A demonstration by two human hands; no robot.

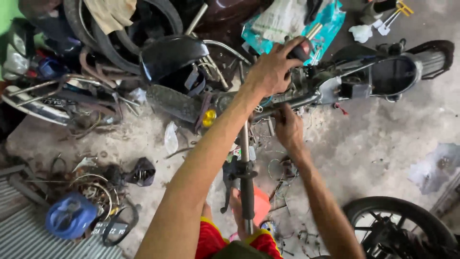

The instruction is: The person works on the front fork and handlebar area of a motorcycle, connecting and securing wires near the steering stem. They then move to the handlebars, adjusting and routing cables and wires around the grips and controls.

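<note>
Red shorts (211, 242) sit lowest, above a dusty concrete floor (373, 144) littered with wires and motorcycle parts. Left hand (272, 72) wraps the black handlebar grip (303, 49); right hand (287, 127), just below it, closes around the handlebar tube (287, 103).

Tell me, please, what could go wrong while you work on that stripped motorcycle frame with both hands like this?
The left hand grips a screwdriver by its dark handle above the frame; if it slips, it might jab the right hand working just below. Loose wires hang under the frame and could snag fingers. Scrap parts litter the concrete floor, a possible trip hazard.
</note>
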